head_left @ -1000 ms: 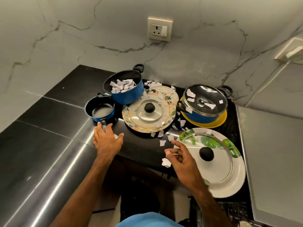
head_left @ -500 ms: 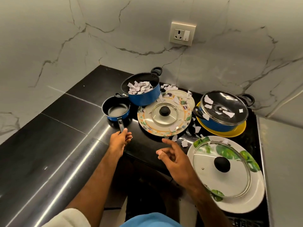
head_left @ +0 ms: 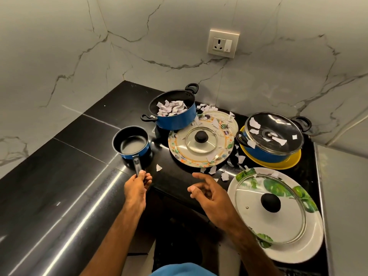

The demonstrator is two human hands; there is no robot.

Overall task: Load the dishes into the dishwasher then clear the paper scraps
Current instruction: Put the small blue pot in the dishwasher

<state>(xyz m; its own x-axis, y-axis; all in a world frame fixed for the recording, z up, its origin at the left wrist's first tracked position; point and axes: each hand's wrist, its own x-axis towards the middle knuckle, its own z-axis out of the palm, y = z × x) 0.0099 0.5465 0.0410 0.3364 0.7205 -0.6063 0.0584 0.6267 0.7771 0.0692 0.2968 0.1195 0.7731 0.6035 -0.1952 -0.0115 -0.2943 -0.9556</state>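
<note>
The person's left hand is clamped round the end of the handle of a small blue saucepan, fingers curled on it. The saucepan is at the hand's twelve o'clock over the black counter. I cannot tell whether its base touches the counter or is just off it. The right hand hangs above the counter's front edge, fingers loosely bent and apart, gripping nothing.

At the saucepan's one o'clock stands a bigger blue pot with a heap of paper scraps inside. At its four o'clock, with its rim running under the pot's side from where I stand, lies a patterned plate. A small glass lid rests on it and torn bits dot its rim. At that plate's three o'clock a lidded pot sits on a yellow plate, with a few bits on its dark lid.

At the right hand's three o'clock is a leafy plate with a large glass lid on it. Loose scraps lie on the counter between the three plates. A single scrap lies at the left hand's one o'clock, just beside it. A wall socket sits on the marble wall at the patterned plate's twelve o'clock.
</note>
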